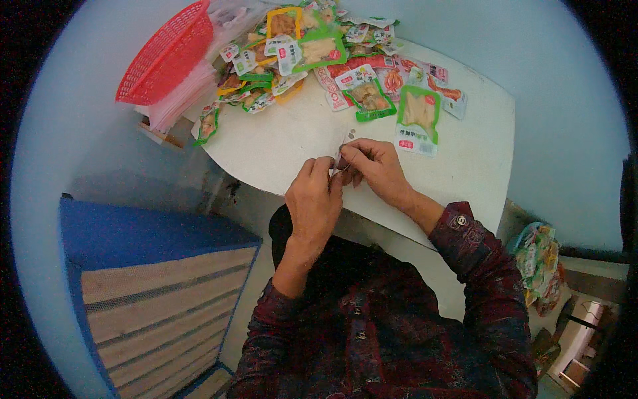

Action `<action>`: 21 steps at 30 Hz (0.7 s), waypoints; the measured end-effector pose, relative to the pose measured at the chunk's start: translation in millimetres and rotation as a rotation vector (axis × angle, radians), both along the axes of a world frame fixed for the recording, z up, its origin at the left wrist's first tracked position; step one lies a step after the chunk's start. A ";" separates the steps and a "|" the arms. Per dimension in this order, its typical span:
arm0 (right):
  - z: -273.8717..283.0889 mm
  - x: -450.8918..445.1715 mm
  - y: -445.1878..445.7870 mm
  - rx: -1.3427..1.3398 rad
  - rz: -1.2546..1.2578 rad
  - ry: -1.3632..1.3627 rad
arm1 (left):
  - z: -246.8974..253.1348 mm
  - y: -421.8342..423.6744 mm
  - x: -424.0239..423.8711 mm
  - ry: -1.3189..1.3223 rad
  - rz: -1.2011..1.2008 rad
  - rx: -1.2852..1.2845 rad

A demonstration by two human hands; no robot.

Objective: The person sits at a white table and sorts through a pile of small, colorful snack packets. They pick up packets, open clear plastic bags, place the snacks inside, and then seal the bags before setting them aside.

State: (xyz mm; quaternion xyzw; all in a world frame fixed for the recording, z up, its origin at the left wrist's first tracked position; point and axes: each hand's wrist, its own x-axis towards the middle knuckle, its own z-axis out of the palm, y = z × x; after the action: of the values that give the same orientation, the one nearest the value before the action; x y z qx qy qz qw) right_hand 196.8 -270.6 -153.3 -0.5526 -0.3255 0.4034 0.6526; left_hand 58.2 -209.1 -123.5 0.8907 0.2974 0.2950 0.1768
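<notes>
Over the front edge of the white table (pixel 264 154), my left hand (pixel 315 197) and my right hand (pixel 377 167) meet at the fingertips. Between them they pinch a thin pale piece (pixel 337 162), mostly hidden by the fingers; its material is too small to tell. Just beyond the fingers lie a few tiny dark round bits (pixel 352 133). A green-edged sealed food packet (pixel 419 112) lies flat to the right of my right hand. Farther back, another green-edged packet (pixel 370 95) rests partly on red and pink packets (pixel 394 80).
A heap of vacuum-sealed food packets (pixel 279 55) covers the table's back left. Beside it, a red plastic basket (pixel 169 55) leans over a stack of pink plastic bags (pixel 182 97). A blue-framed mesh rack (pixel 164 234) stands low left. More packets (pixel 538 264) fill a bag at right.
</notes>
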 end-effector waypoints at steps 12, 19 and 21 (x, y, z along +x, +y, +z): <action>-4.5 2.8 -0.4 -0.018 0.023 0.016 | -14.1 -1.4 -3.7 -0.232 0.067 -0.084; -20.2 3.6 -1.1 0.033 -0.040 -0.261 | 35.5 2.9 -9.0 -0.199 0.202 0.440; -13.5 -1.2 -2.0 0.057 -0.118 -0.278 | 33.8 -1.3 -5.9 -0.123 0.160 0.482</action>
State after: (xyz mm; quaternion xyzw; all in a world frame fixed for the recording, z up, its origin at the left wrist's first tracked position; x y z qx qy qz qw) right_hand 195.6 -272.6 -166.8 -0.6025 -0.3912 0.2746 0.6392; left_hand 52.3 -210.3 -89.8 0.8610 0.2770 0.4239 -0.0467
